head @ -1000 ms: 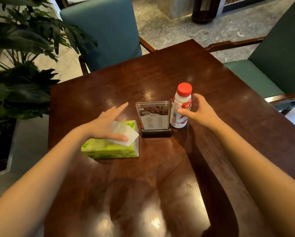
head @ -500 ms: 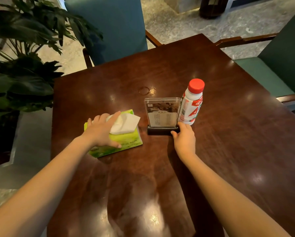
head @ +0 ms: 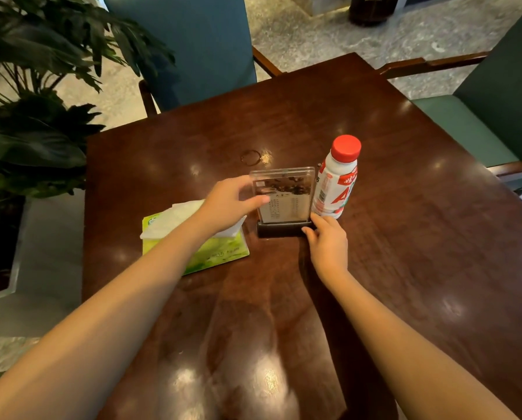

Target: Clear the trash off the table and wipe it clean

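With your left hand (head: 227, 204) loosely curled around the sign holder (head: 282, 197) and right hand (head: 326, 241) fingertips on its base, lift it squarely, clear of the bottle (head: 337, 180).

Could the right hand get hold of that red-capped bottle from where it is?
Probably yes. The right hand rests at the sign stand's base corner, and the bottle stands upright just beyond its fingertips with nothing between them.
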Motion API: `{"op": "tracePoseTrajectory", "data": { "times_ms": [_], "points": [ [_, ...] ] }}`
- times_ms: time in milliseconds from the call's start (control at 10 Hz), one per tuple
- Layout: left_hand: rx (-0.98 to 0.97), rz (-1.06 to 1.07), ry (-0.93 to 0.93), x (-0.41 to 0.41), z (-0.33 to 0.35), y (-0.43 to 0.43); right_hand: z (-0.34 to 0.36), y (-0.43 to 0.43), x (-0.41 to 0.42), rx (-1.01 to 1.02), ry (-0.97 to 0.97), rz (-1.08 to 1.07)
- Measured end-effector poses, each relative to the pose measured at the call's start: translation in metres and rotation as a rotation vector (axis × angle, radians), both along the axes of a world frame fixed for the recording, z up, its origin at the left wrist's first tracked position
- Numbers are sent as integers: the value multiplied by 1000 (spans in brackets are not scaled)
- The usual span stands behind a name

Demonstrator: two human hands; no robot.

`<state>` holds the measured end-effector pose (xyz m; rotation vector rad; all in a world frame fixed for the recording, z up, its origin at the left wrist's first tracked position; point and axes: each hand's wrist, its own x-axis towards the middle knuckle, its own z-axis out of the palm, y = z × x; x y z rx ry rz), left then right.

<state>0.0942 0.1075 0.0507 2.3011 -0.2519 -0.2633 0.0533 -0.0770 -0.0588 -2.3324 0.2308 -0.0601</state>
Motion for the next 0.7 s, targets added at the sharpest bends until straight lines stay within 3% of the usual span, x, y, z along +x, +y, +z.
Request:
{"op": "tracePoseTrajectory", "data": {
  "times_ms": [100, 300, 600, 700],
  "points": [
    [-25, 150, -63, -1, -7, -12, 5, 1, 7, 43, 17, -27],
    [-2, 238, -140, -7, -8, -11, 5, 13, 9, 169, 75, -63],
    [-16, 242, -75, -17, -7, -11, 17, 15, 0, 187, 141, -5],
    [-3, 342, -45, -29, -2, -9, 30, 5, -7, 182, 163, -3]
  ]
}}
